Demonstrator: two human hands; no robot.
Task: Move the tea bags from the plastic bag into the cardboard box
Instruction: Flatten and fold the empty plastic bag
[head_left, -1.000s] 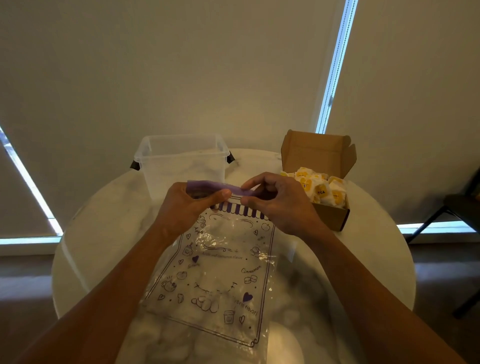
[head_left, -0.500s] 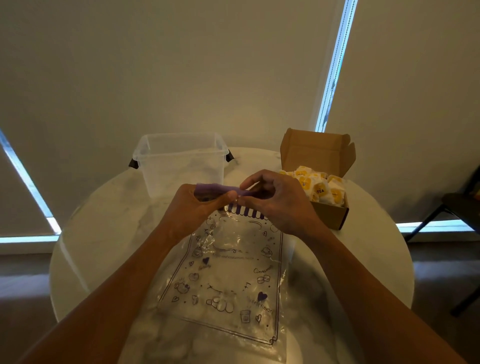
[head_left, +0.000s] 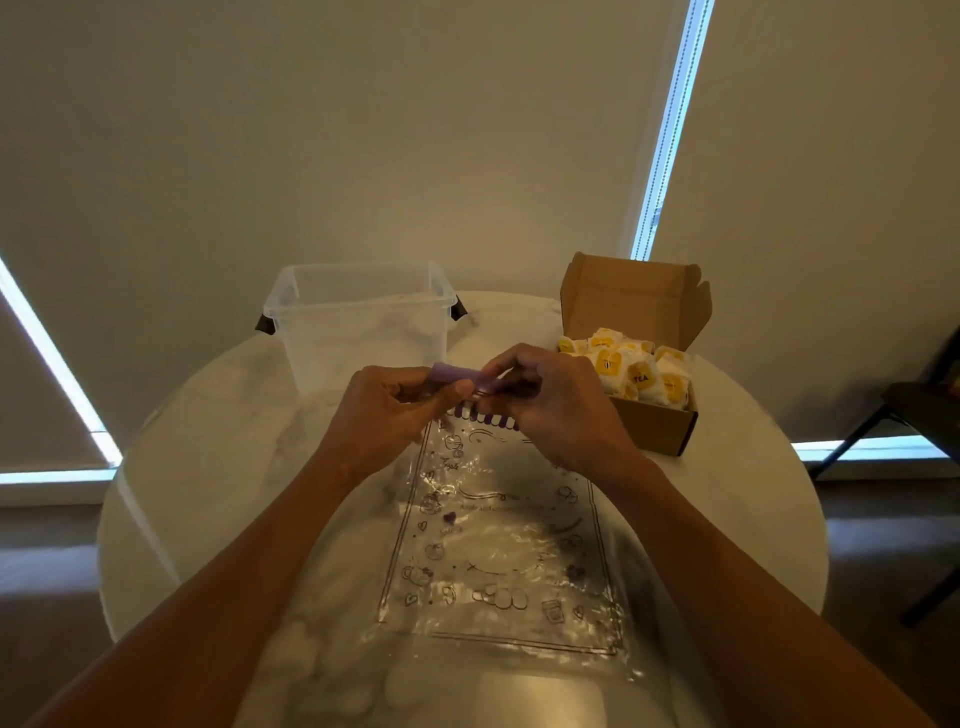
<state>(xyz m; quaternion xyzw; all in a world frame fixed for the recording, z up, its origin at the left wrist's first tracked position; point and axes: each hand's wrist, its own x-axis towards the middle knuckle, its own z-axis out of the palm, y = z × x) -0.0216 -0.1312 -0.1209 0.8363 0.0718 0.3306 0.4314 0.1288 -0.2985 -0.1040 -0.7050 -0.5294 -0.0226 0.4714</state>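
A clear plastic bag (head_left: 498, 545) printed with purple doodles lies flat on the round table, and no tea bags show inside it. Its purple zip strip (head_left: 452, 373) is at the far end. My left hand (head_left: 389, 415) pinches the strip from the left, thumb on top. My right hand (head_left: 556, 410) pinches the same strip from the right, fingers curled over it. To the right stands the open cardboard box (head_left: 654, 426), lid flap up, holding several white and yellow tea bags (head_left: 631, 371).
An empty clear plastic tub (head_left: 358, 322) with black side clips stands at the back of the white marble table (head_left: 208, 467). A dark chair (head_left: 930, 415) sits at the right edge. Closed blinds hang behind the table.
The bag has slid a little to the right under my hands. Both hands have come closer together on the zip strip.
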